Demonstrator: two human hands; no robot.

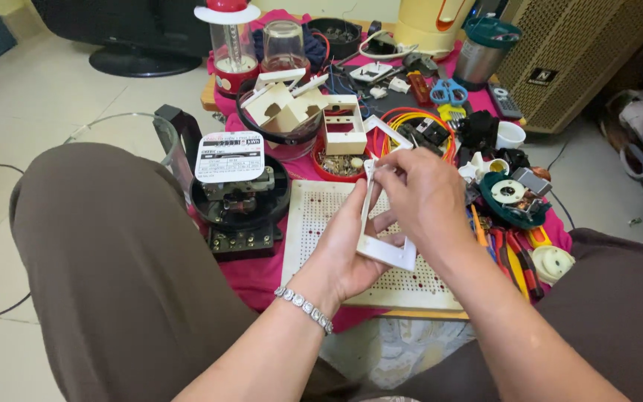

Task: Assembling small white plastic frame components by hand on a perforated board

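Observation:
My left hand (345, 249) cups a white rectangular plastic frame (385, 251) from below and holds it on edge over a white perforated board (314, 216). A beaded bracelet sits on that wrist. From above, my right hand (422, 197) grips the frame's upper part, its fingers closed around the top edge. Both hands are in the middle of the view, above a low table with a pink cloth (251, 272).
A black electricity meter (238, 195) stands left of the board. Behind lie white frame parts in a black bowl (286, 112), an orange wire coil (418, 119), blue scissors (449, 91), a glass blender jar (286, 46) and pliers (513, 257) at right. My knees flank the table.

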